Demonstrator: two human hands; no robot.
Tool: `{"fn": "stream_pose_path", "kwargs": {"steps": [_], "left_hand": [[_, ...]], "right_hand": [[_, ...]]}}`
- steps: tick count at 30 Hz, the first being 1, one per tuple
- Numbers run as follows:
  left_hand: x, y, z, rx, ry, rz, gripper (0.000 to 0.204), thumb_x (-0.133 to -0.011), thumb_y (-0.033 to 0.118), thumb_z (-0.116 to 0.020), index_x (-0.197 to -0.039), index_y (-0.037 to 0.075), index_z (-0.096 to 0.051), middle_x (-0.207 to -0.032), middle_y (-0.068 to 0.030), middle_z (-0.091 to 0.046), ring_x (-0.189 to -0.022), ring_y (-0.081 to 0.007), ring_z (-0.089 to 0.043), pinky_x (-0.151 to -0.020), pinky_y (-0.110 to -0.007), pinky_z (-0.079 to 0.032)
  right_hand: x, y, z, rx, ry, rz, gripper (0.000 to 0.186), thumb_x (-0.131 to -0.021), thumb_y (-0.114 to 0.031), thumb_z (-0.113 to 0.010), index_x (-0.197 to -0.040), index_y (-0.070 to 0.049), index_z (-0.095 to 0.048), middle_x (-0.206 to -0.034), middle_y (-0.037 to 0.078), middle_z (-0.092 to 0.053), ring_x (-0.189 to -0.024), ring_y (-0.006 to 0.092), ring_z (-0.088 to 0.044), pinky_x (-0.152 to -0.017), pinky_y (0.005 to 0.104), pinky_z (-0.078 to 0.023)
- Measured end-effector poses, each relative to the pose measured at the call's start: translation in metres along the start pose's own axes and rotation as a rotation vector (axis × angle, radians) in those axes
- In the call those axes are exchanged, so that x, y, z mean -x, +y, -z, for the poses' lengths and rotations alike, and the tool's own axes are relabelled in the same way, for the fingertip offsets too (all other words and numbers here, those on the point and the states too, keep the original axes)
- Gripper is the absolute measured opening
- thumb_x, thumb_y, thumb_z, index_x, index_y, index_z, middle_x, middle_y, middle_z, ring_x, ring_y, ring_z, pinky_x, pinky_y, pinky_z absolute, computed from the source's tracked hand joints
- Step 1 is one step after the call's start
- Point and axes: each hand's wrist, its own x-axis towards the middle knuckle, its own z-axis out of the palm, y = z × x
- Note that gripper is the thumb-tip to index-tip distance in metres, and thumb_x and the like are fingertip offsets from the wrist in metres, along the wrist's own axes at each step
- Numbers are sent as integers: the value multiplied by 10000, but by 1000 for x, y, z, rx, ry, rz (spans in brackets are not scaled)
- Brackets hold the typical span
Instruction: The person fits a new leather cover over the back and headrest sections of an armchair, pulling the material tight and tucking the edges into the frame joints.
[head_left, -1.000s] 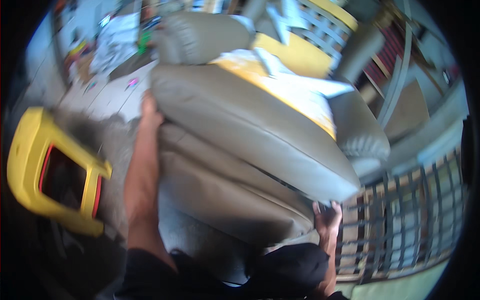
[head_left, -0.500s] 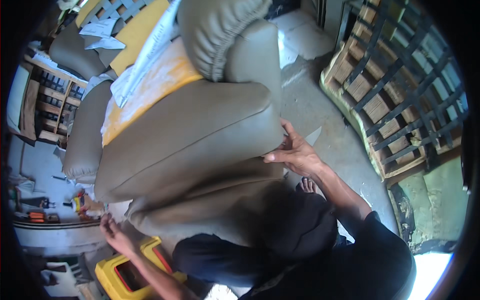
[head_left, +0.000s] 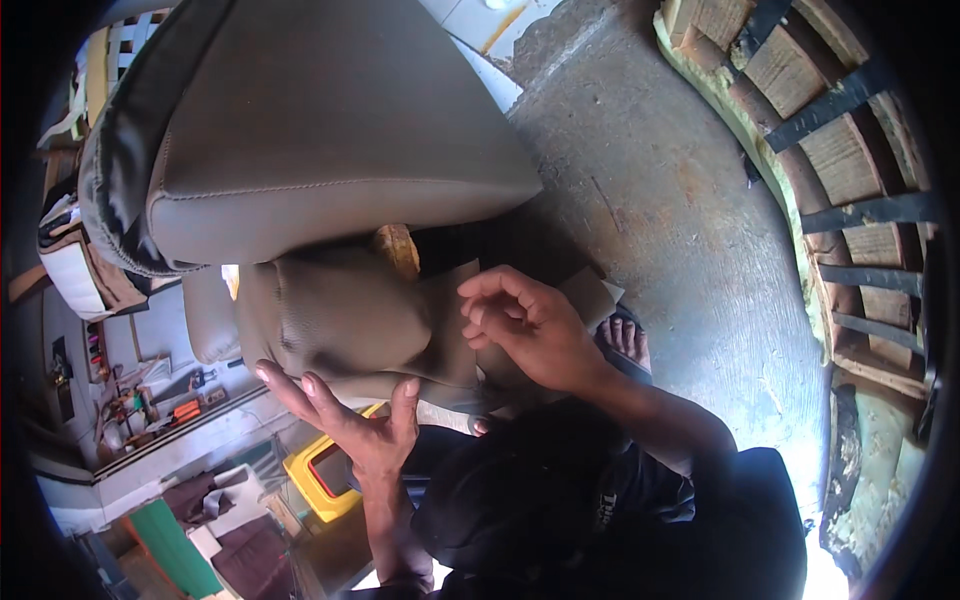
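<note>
A grey-brown leather armchair or sofa piece stands before me, its large padded upper part (head_left: 330, 110) edged with a stitched seam. Below that bulges a lower section (head_left: 345, 315) in the same leather, with creases and a loose flap hanging under it. A rough yellowish bit, perhaps foam or wood, (head_left: 398, 250) shows in the gap between the two. My left hand (head_left: 355, 425) is open, fingers and thumb spread, at the lower edge of this section; I cannot tell whether it touches. Loosely bent fingers on my right hand (head_left: 535, 325), holding nothing visible, hover over the flap at right.
A bare wooden frame with black straps (head_left: 850, 150) leans along the right side. At lower left stands a yellow stool (head_left: 310, 480). Tools and scraps lie on a workbench (head_left: 175, 430) at left. My bare foot (head_left: 625, 340) rests on the concrete floor (head_left: 680, 250).
My view has shifted closer to the upholstered piece. My right hand has come off its corner and moved left and down; my left hand has come in beside the lower leather, fingers now spread.
</note>
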Motion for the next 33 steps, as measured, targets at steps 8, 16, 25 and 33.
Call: {"fn": "stream_pose_path", "kwargs": {"steps": [8,16,25,33], "left_hand": [[-12,12,-5,-156,5,-18,1119,-801,569,-816,-1628,196,-160,-1658,-285,18,-1538,-494,-13,-1200,-683,-148],[-20,-3,7,-128,40,103,1139,-766,651,-799,-1616,189,-197,-1657,-251,48,-1535,-480,-44,-1193,-652,-235],[-35,-33,19,-164,121,83,1197,-764,810,-669,-1613,121,-182,-1654,-276,-95,-1533,-457,-117,-1190,-642,-194],[-35,-44,18,-23,221,127,1203,-777,826,-635,-1589,46,-212,-1633,-243,-186,-1515,-404,-198,-1208,-587,-204]], "right_hand": [[-45,-28,-13,-117,-253,-427,433,-1064,-375,-541,-1228,16,-629,-1035,92,-680,-959,168,-683,-824,316,-592],[-40,-8,-53,-116,-270,-81,385,-1042,-377,-575,-955,-10,-655,-797,72,-591,-807,128,-558,-729,340,-460],[-53,1,-77,-390,-425,-223,891,-998,-446,-644,-1559,-19,-100,-1345,232,-554,-1133,268,-634,-967,381,-508],[-63,-7,-75,-486,-493,-216,1238,-893,-346,-801,-1587,-50,181,-1292,261,-611,-1106,240,-661,-633,316,-608]]}}
